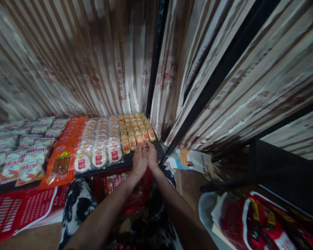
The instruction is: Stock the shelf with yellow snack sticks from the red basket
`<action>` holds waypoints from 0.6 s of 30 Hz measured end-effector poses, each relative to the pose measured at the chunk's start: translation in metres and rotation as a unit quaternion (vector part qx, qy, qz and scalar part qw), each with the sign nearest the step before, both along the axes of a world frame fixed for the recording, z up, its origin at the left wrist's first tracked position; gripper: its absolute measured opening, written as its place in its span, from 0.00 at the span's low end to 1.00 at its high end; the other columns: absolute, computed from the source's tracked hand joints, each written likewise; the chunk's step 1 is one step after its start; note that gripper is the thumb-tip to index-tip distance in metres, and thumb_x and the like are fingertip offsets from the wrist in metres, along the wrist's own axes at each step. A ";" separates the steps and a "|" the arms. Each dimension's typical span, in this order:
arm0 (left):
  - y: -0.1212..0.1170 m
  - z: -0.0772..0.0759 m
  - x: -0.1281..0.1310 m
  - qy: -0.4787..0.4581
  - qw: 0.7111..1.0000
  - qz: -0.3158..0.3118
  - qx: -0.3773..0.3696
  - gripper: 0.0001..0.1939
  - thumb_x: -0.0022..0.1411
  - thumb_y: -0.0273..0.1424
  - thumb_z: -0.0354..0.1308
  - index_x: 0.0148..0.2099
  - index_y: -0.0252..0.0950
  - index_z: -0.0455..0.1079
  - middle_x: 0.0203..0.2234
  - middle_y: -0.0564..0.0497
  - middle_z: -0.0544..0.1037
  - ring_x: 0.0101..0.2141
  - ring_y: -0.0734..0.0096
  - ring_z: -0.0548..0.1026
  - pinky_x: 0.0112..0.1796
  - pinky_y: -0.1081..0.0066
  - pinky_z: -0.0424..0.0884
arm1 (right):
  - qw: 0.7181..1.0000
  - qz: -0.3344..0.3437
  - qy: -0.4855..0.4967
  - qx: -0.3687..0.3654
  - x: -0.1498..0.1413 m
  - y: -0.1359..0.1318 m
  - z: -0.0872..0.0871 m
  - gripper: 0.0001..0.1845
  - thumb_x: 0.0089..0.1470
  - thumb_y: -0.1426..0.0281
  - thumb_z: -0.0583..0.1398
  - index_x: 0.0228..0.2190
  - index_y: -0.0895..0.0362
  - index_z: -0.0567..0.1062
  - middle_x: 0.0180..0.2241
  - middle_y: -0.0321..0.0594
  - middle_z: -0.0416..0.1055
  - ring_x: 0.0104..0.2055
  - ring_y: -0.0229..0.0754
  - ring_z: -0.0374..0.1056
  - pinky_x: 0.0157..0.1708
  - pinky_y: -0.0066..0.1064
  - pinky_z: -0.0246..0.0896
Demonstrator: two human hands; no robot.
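Note:
My left hand (140,160) and my right hand (151,155) are held together at the front edge of the black shelf (160,151). Their fingers are drawn in and touching each other, and whatever lies between them is hidden. Just beyond my fingertips stand rows of small yellow wrapped snack packs (132,141) with red and orange labels. My fingertips cover the lower part of one front pack (139,136). To the left lie rows of round white crackers (99,158) in clear wrappers with red labels.
An orange snack bag (61,152) and several white-and-blue snack bags (32,166) fill the shelf's left. Below are a red basket (144,185) holding packs, and another red basket (28,210). Black posts (156,59) and curtains (94,62) stand behind; red packages (271,222) lie lower right.

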State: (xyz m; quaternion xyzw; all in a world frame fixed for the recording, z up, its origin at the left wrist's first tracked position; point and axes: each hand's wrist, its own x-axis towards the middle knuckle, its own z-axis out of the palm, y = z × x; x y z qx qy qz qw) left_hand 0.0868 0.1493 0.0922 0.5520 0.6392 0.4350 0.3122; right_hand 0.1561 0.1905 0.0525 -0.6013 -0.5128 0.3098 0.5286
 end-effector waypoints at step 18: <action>-0.026 0.020 -0.011 0.022 0.995 -0.034 0.088 0.17 0.62 0.29 0.45 0.50 0.33 0.70 0.57 0.42 0.65 0.60 0.60 0.59 0.60 0.57 0.54 | 0.998 -0.016 0.030 0.046 -0.007 -0.009 0.006 0.21 0.46 0.76 0.53 0.44 0.57 0.72 0.47 0.47 0.66 0.47 0.42 0.66 0.46 0.34 0.66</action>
